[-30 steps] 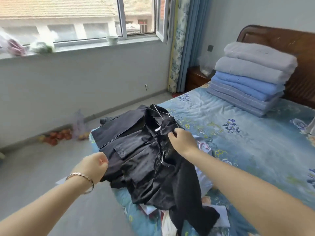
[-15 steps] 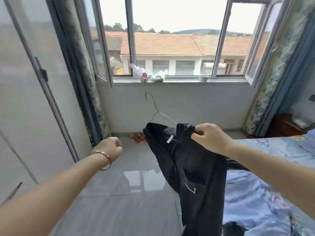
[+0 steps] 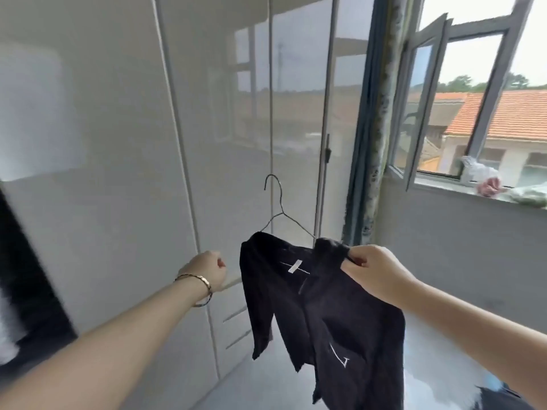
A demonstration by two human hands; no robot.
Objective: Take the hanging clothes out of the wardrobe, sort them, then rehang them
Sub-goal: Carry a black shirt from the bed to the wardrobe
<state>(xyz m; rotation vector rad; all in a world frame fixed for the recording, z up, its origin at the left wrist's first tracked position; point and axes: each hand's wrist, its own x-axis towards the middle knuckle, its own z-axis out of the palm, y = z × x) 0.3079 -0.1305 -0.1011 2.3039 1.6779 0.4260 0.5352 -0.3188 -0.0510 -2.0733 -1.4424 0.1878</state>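
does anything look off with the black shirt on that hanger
Yes. The black shirt sits crooked on the wire hanger: one shoulder is spread, the other is bunched up in the right hand, so it droops unevenly.

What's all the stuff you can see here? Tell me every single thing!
black shirt: one, black, middle, hanging on the hanger
wire hanger: one, silver-grey, its hook sticks up above the shirt
wardrobe doors: several, shiny pale grey, left and middle
curtain: one, flowery blue-green, beside the window
window: one, grey frame, open, on the right
bags: two, one white and pink, one pale green, on the windowsill
roof: one, orange, outside
bracelet: one, gold, on the left wrist
left hand: one, fingers curled, holding nothing
right hand: one, gripping the shirt's collar
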